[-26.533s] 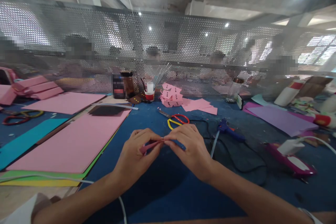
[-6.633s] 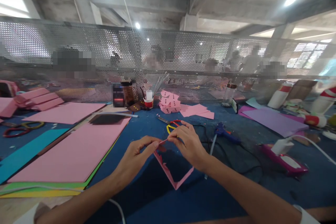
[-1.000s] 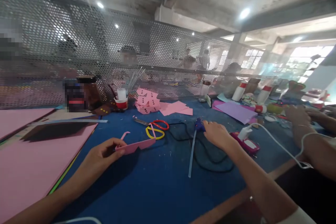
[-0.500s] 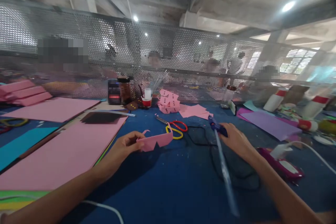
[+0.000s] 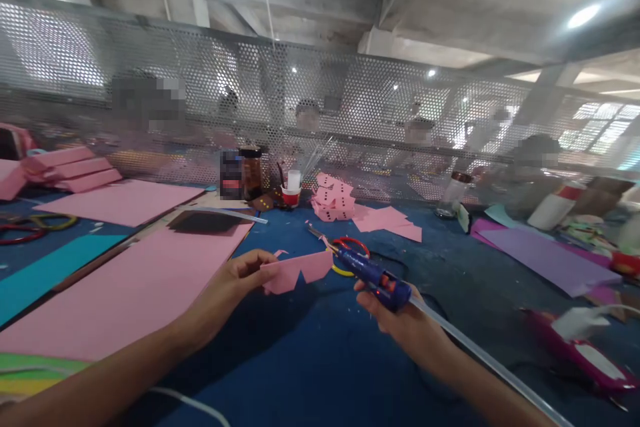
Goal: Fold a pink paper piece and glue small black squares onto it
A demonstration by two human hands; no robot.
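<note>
Pinched in my left hand (image 5: 245,283) is a folded pink paper piece (image 5: 286,275) with a V-shaped notch in its lower edge, held above the blue table. My right hand (image 5: 395,317) grips a blue glue gun (image 5: 370,270) with a long clear glue stick (image 5: 480,350) coming out of its back. The gun's nozzle is close to the right end of the paper piece; whether they touch I cannot tell. Scissors (image 5: 353,242) with red and yellow handles lie behind, partly covered by the gun and paper.
Dotted pink paper pieces (image 5: 334,198) are stacked at the back. Large pink sheets (image 5: 130,280) lie on the left, purple sheets (image 5: 543,250) on the right. A magenta power strip (image 5: 590,357) sits at right. A perforated metal screen (image 5: 360,93) stands behind the table.
My right hand has brought the glue gun left, from pointing away to pointing at the pink paper piece. My left hand stays nearly in place. The view has shifted slightly.
</note>
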